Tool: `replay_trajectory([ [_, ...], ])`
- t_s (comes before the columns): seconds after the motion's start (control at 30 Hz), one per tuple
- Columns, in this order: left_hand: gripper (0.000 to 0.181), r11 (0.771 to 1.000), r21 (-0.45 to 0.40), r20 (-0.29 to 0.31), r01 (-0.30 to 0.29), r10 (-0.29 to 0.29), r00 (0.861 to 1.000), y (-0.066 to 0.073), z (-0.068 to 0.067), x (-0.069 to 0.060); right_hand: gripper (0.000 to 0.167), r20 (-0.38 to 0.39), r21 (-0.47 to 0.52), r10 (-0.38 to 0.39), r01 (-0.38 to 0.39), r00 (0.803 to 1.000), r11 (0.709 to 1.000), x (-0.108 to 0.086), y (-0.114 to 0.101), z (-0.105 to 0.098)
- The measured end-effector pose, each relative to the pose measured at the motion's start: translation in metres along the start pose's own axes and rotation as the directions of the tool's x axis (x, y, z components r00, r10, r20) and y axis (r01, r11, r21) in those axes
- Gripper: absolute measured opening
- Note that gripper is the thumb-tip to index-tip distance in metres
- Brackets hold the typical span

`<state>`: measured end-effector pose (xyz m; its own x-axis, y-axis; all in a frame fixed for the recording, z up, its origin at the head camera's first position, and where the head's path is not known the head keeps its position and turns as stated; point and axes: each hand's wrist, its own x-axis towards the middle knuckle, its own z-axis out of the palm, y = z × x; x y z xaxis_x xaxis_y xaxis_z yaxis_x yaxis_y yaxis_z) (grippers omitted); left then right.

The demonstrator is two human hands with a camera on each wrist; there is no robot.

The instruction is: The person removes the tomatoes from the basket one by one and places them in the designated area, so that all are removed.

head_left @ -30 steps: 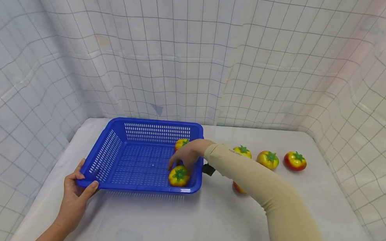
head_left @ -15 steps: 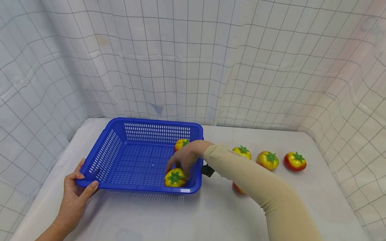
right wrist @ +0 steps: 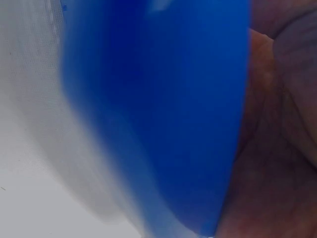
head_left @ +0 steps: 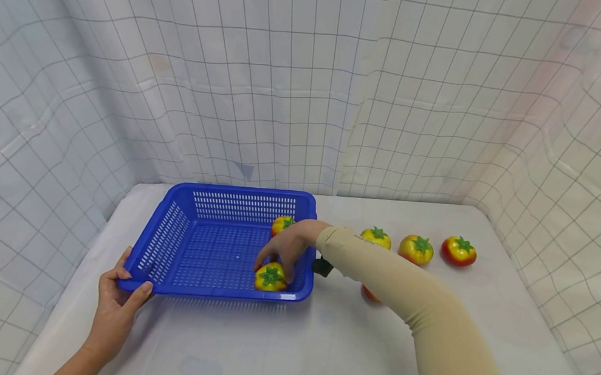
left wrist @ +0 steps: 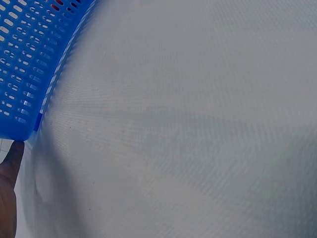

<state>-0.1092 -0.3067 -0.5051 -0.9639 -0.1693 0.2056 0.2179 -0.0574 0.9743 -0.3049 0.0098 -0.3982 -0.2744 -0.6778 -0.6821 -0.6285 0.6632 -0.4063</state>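
Observation:
A blue basket (head_left: 201, 291) sits on the left half of the table. My left hand (head_left: 112, 320) grips its front left corner, thumb on the rim; in the left wrist view a finger touches the corner of the basket (left wrist: 29, 64). Inside the basket at the front right lies a yellow-red tomato (head_left: 271, 277), with the fingers and thumb of my right hand (head_left: 290, 249) around it. Behind that hand another tomato (head_left: 281, 225) is partly hidden. The right wrist view shows the blue rim (right wrist: 188, 109) close up beside my palm (right wrist: 272, 188).
On the table (head_left: 494, 330) to the right of the basket stand several tomatoes: one (head_left: 376, 238), a second (head_left: 416, 250) and a third (head_left: 458, 252) at the back, and one (head_left: 370, 293) partly under my sleeve. A small dark object (head_left: 322, 267) shows by the right wrist.
My right hand and the front tomato have shifted slightly left inside the basket, mostly in the first half second. My left hand keeps its hold on the corner.

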Motion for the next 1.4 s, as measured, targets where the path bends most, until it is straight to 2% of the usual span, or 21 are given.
replay_trajectory([
  [0.4,0.036,1.0,-0.012,-0.004,-0.005,0.005,1.0,0.001,0.001,0.0,0.067,0.002,0.024,-0.009,0.009,1.0,1.0,-0.001,0.001,-0.001],
  [0.73,0.036,1.0,-0.006,0.0,-0.003,0.003,1.0,0.0,0.0,0.0,0.067,-0.055,0.015,-0.042,0.043,0.998,0.999,-0.009,0.001,-0.005],
  [1.03,0.035,0.999,-0.035,0.003,-0.028,0.028,1.0,-0.001,-0.001,0.0,0.067,-0.104,0.055,-0.126,0.132,0.987,0.99,-0.022,0.005,-0.015],
  [1.17,0.035,0.999,-0.041,0.007,-0.028,0.028,1.0,-0.002,-0.002,0.0,0.068,-0.145,0.077,-0.134,0.146,0.98,0.986,-0.032,0.005,-0.018],
  [1.4,0.035,0.999,-0.027,0.012,-0.017,0.017,1.0,-0.001,-0.001,0.001,0.07,-0.193,0.128,-0.187,0.214,0.963,0.968,-0.049,0.008,-0.023],
])
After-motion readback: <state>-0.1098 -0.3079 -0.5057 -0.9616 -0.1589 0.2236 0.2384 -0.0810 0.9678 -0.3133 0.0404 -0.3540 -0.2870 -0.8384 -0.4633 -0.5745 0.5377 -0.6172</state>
